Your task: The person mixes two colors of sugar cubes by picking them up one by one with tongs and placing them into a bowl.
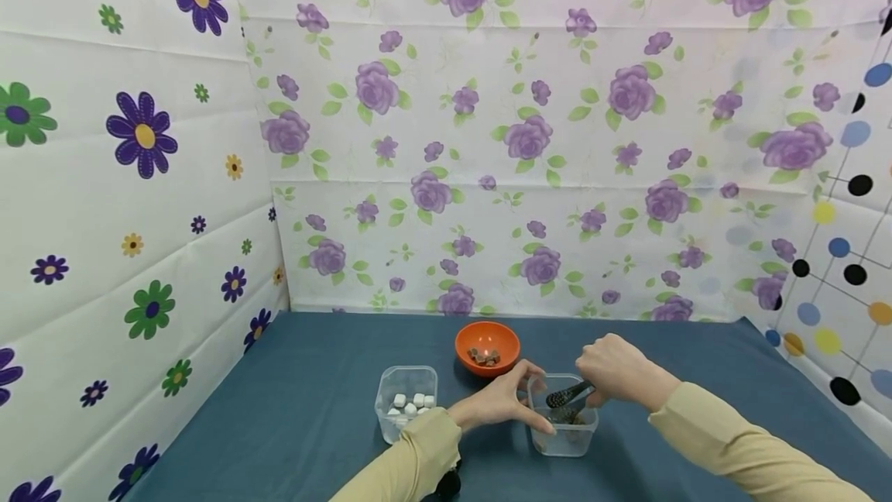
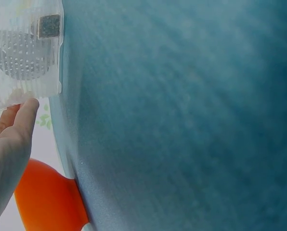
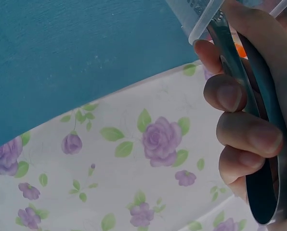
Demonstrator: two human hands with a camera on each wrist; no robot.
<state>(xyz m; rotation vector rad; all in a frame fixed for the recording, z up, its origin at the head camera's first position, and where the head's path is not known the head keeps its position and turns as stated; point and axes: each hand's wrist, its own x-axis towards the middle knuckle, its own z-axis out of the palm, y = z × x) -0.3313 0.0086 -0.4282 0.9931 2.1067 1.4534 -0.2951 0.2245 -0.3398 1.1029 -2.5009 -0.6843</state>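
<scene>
Your left hand [image 1: 500,401], thumb and fingers parted, grips the clear tub [image 1: 566,445] on the blue cloth [image 1: 313,401]; likely light and apt to slide, it is best steadied by its walls. Inside, the tips of the dark tongs [image 1: 567,394], and whatever they pinch, cannot be made out. Your right hand [image 1: 622,370] clasps their smooth, probably springy arms, best squeezed midway.
</scene>
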